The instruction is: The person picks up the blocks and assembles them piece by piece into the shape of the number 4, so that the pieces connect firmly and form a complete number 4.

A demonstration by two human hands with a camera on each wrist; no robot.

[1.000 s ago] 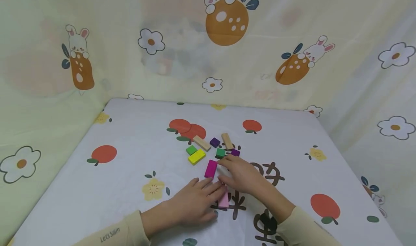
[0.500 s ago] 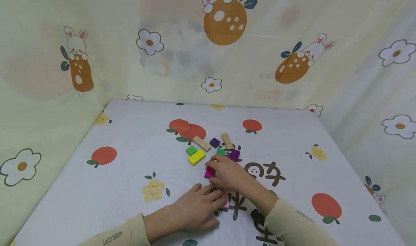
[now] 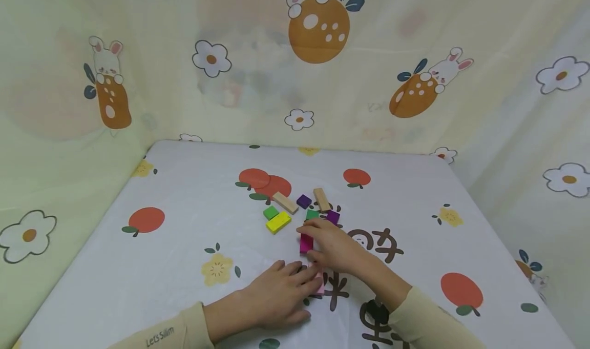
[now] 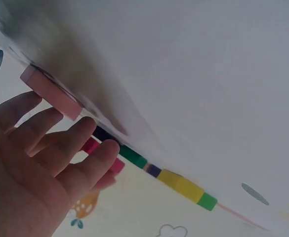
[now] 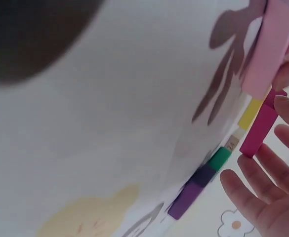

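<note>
Right hand (image 3: 334,246), one: pinching a magenta block (image 3: 306,244) between thumb and fingers; block tucked beneath the fingers, which cover its far end in the head view. Left hand (image 3: 278,295), one: fingers slightly spread, lying over part of a pink block (image 3: 319,286) (whether they touch it, cannot tell). The pink block lies on the near side of the magenta one, close to the right thumb. Beyond the right hand: one dark green block (image 3: 312,214), partly hidden by it; one purple block (image 3: 333,217) to the right of the green; one darker purple block (image 3: 303,201) farther back, between two plain wooden blocks (image 3: 285,203) (image 3: 322,199). To the left of the magenta block: one yellow block (image 3: 278,223), against a light green block (image 3: 271,212). All on a printed tablecloth (image 3: 392,185)
</note>
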